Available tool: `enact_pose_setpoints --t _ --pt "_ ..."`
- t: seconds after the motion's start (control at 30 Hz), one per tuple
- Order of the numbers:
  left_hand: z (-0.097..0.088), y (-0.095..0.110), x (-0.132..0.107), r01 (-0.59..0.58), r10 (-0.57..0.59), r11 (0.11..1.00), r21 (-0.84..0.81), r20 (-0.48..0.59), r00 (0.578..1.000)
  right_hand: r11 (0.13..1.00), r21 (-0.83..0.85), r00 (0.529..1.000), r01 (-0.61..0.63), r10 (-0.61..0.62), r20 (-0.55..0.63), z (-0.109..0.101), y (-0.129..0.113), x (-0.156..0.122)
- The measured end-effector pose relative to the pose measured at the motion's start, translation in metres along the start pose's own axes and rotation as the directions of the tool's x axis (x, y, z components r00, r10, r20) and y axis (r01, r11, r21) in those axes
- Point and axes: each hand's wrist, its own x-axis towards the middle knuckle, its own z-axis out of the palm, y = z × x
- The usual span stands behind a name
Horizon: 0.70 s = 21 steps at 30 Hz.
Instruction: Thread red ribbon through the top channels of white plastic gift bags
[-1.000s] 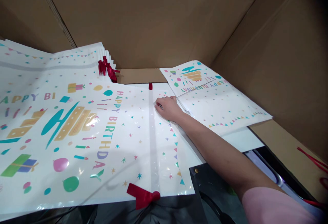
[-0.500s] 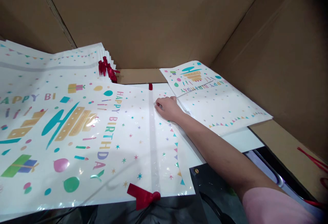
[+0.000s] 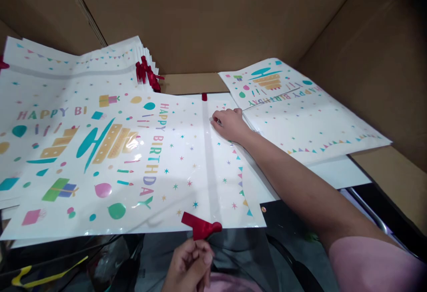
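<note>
A white glossy "HAPPY BIRTHDAY" gift bag (image 3: 133,167) lies flat in front of me. My right hand (image 3: 231,124) rests on its far right part, fingers curled down near the far red ribbon end (image 3: 204,97). My left hand (image 3: 190,265) is at the bottom edge of the view, fingers pinched together just under the near red ribbon end (image 3: 200,227) that sticks out of the bag's front edge. Whether it grips the ribbon is not clear.
A stack of the same bags (image 3: 73,65) with red ribbons (image 3: 147,71) lies at the back left. Another folded bag (image 3: 300,114) lies at the right. Cardboard walls (image 3: 216,16) close off the back and right. Dark material (image 3: 83,261) lies below the front edge.
The view has tilted down and shifted. My left hand has come into view under the near red ribbon. My right hand stays on the bag.
</note>
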Motion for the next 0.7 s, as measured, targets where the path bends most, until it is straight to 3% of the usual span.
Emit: enact_pose_setpoints --t 0.1,0.23,0.4,0.57,0.7 --pt "0.01 0.006 0.007 -0.059 0.058 0.998 -0.014 -0.056 0.997 1.0 -0.016 1.0 -0.006 0.006 -0.002 -0.001 0.0 0.002" --pt "0.01 0.016 0.015 -0.089 0.096 0.993 0.084 -0.096 0.991 0.998 -0.06 1.0 0.0 0.0 -0.009 -0.004 0.0 0.004" --pt "0.008 0.007 0.025 -0.148 0.159 0.987 0.069 -0.204 0.966 0.997 -0.08 1.0 -0.003 0.001 -0.018 -0.003 0.002 0.008" --pt "0.022 0.002 0.037 -0.125 0.132 0.989 0.076 -0.089 0.987 0.995 -0.095 0.999 -0.005 0.001 -0.032 0.0 0.002 0.008" --pt "0.04 0.007 0.046 -0.112 0.116 0.993 0.036 -0.155 0.981 0.997 -0.074 0.999 -0.011 0.009 -0.035 0.0 0.001 0.008"
